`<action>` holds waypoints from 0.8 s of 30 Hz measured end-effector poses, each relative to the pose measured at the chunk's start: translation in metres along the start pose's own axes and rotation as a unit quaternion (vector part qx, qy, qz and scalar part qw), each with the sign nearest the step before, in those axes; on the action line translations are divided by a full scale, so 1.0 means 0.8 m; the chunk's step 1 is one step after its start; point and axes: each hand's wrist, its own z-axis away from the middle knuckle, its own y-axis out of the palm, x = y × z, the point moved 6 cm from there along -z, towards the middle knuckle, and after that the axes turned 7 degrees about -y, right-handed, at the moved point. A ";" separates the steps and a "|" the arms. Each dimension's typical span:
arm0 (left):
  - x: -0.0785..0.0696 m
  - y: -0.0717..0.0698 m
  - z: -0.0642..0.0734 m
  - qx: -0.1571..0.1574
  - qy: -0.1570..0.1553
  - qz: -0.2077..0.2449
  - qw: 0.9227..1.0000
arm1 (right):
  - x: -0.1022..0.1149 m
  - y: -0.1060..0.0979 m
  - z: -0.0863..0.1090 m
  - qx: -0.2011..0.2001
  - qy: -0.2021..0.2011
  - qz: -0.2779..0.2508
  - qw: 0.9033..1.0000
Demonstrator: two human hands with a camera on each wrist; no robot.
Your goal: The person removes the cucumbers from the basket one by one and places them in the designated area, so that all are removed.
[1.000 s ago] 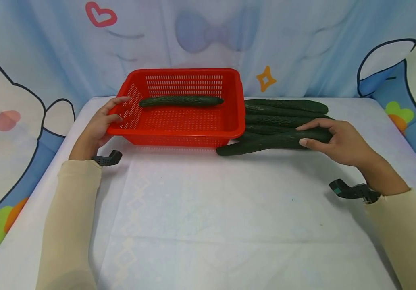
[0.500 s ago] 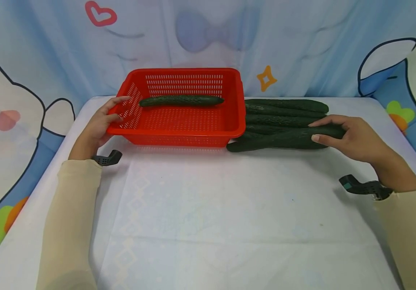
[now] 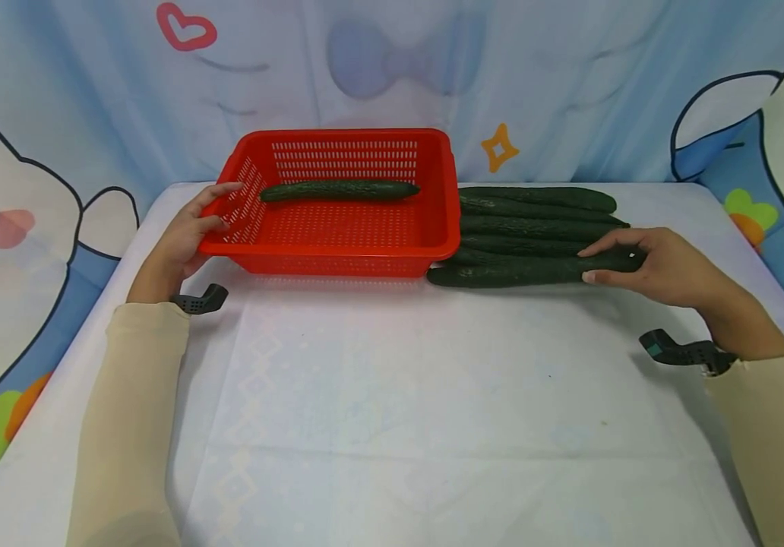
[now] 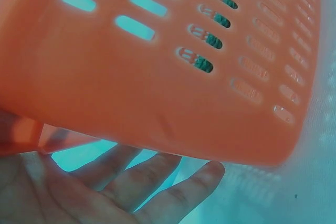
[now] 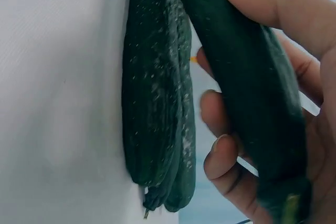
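Note:
My left hand (image 3: 190, 232) grips the left side of a red slotted basket (image 3: 330, 262), with fingers over its rim. In the left wrist view, fingers (image 4: 176, 195) lie along the basket's edge (image 4: 105, 82). One cucumber (image 3: 340, 191) lies crosswise inside the basket. My right hand (image 3: 668, 266) holds the right end of a long dark green cucumber (image 3: 515, 272), at the front of a row of several cucumbers (image 3: 535, 226). Up close in the right wrist view, thumb and curled fingers clasp this cucumber (image 5: 247, 87), apart from the cucumbers (image 5: 152, 93) beyond it.
A white cloth covers the table (image 3: 392, 395). Behind it hangs a blue patterned curtain (image 3: 570, 91). The row of cucumbers reaches up to the basket's right wall, where their left ends are partly hidden.
My right hand has shifted right with the cucumber, whose left end has drawn back along the basket's front right corner. The left hand and the basket stay in place.

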 end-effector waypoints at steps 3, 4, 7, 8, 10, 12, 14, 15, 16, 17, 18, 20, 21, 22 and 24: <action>0.000 -0.001 0.000 -0.002 -0.001 0.002 1.000 | -0.005 0.005 0.000 0.030 0.014 0.014 0.999; 0.000 -0.001 0.000 -0.003 -0.001 0.003 1.000 | -0.008 0.007 0.001 0.041 0.021 0.017 0.999; 0.000 0.000 0.000 -0.003 -0.001 0.002 1.000 | -0.012 0.011 0.002 0.061 0.034 0.022 0.997; 0.000 0.000 0.000 -0.002 -0.001 0.001 1.000 | -0.012 0.011 0.002 0.064 0.033 0.019 0.997; 0.000 0.000 0.000 -0.002 0.000 -0.001 1.000 | -0.013 0.013 0.003 0.065 0.030 0.020 0.997; -0.001 0.000 0.000 -0.001 0.001 0.000 1.000 | -0.011 0.013 0.004 0.061 0.023 0.027 0.998; -0.001 0.000 -0.001 0.000 0.000 0.001 1.000 | -0.008 0.014 0.003 0.058 0.013 0.045 0.997; -0.001 0.001 -0.001 -0.001 -0.001 0.000 1.000 | -0.007 0.014 0.003 0.058 0.009 0.053 0.997; -0.001 0.001 -0.001 -0.001 -0.002 0.001 1.000 | -0.005 0.015 0.003 0.058 0.005 0.062 0.996; 0.000 0.001 -0.001 -0.001 -0.004 0.002 1.000 | -0.003 0.015 0.003 0.059 0.000 0.071 0.996; 0.000 0.000 -0.001 -0.003 -0.006 0.001 1.000 | -0.001 0.016 0.002 0.061 -0.004 0.079 0.995; 0.000 0.000 -0.001 -0.005 -0.007 0.000 1.000 | 0.001 0.018 0.002 0.066 -0.009 0.087 0.994; 0.001 0.000 -0.001 -0.007 -0.008 -0.001 1.000 | 0.001 0.018 0.002 0.068 -0.009 0.089 0.994; 0.001 -0.001 0.000 -0.009 -0.009 0.001 1.000 | 0.001 0.019 0.002 0.069 -0.009 0.090 0.993; 0.002 -0.001 0.000 -0.009 -0.009 0.004 1.000 | 0.002 0.020 0.002 0.072 -0.005 0.090 0.993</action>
